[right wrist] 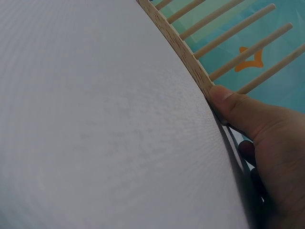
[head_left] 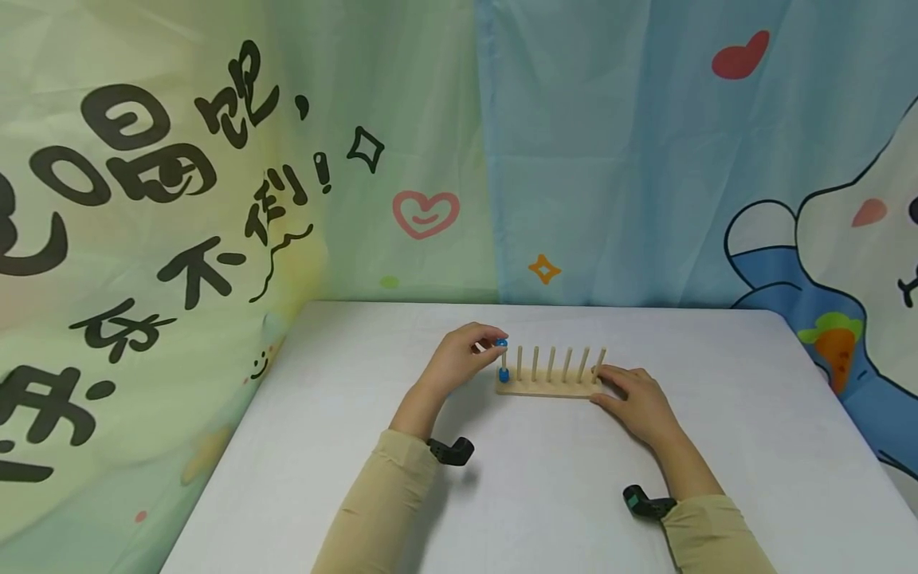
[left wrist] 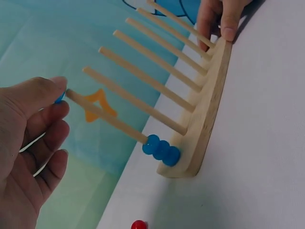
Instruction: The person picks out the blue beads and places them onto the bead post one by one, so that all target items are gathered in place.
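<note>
A wooden peg board (head_left: 545, 389) with a row of several upright pegs lies on the table. My left hand (head_left: 464, 352) is at the top of the leftmost peg (left wrist: 112, 119), pinching a small blue bead (left wrist: 59, 98) between thumb and forefinger, mostly hidden by them. Low on that same peg sit stacked blue beads (left wrist: 161, 150), down against the base. The other pegs carry no beads. At the board's opposite end, my right hand (head_left: 638, 402) grips the base, its thumb (right wrist: 221, 97) on the near edge and its fingers behind.
In the left wrist view a red bead (left wrist: 139, 224) shows at the bottom edge, on the white table (head_left: 531, 478). A printed curtain (head_left: 574, 159) hangs behind the table and along its left side. Each wrist wears a small black camera (head_left: 452, 452).
</note>
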Demonstrator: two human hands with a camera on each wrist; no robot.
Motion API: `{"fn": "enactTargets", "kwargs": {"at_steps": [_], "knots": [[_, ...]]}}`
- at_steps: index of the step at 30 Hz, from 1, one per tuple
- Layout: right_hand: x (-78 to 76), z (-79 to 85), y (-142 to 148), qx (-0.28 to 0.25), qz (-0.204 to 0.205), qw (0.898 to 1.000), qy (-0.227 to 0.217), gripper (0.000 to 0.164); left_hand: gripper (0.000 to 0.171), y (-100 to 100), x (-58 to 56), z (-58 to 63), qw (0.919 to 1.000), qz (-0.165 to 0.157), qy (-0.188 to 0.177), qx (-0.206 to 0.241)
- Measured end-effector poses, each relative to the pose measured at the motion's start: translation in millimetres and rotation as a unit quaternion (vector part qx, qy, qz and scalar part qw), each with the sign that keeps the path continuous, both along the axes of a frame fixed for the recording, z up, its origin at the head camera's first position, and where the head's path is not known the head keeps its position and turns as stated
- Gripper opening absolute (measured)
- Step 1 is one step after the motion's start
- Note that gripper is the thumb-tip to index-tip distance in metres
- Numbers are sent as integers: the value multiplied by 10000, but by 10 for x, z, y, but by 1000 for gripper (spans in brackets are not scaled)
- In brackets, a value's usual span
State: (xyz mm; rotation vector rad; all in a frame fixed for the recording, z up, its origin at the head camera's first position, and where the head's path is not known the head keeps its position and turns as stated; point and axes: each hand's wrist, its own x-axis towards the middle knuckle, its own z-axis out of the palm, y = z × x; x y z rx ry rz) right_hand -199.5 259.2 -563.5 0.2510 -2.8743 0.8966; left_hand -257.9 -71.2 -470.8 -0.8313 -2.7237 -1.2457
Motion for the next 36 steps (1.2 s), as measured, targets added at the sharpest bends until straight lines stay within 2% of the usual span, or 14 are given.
{"fn": "enactTargets", "kwargs": {"at_steps": [6,15,24,28,32,36], "knots": [[0,-6,3,-41,3,10000,22,64,26,31,-10,-32,9999,-53,20,-112],[-9,-20,5,-8,-30,10000,41,63,26,33,-20,-183,9997,-64,-197,-106],[-7,3,3,17,13,10000,36,62,24,33,-9,-396,9989,74,-398,-239],[-8,0,4,2,9,10000,14,62,23,31,12,-439,9979,148,-602,-187],[-8,10,-2,7,32,10000,6,62,21,38,6,-492,9962,239,-753,-355],[-10,-2,0,15,30,10000,21,62,18,45,0,-530,9957,263,-735,-496]]}}
